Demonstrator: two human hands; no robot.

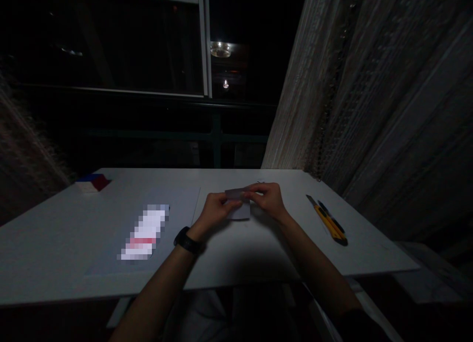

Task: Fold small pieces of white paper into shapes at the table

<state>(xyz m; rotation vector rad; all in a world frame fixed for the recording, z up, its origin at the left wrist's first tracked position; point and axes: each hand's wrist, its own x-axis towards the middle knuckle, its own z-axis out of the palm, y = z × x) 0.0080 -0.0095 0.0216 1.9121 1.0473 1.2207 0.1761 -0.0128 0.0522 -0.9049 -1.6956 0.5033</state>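
Note:
A small piece of pale paper [239, 213] is held up over the white table, a crease or fold running across it. My left hand [214, 211], with a dark watch [187, 240] on its wrist, pinches the paper's left side, thumb lying across the front. On the other side, my right hand [269, 200] grips the upper right edge between thumb and fingers. Some fingertips are hidden behind the paper. In the dim light I cannot tell how many layers it has.
A yellow utility knife [330, 223], blade showing, lies at the right beside a dark pen-like object [330, 215]. To the left, a lit phone [145, 232], its screen blurred, rests on a large paper sheet [107, 263]. A multicoloured block [91, 183] stands far left. Curtains [295, 105] hang beyond.

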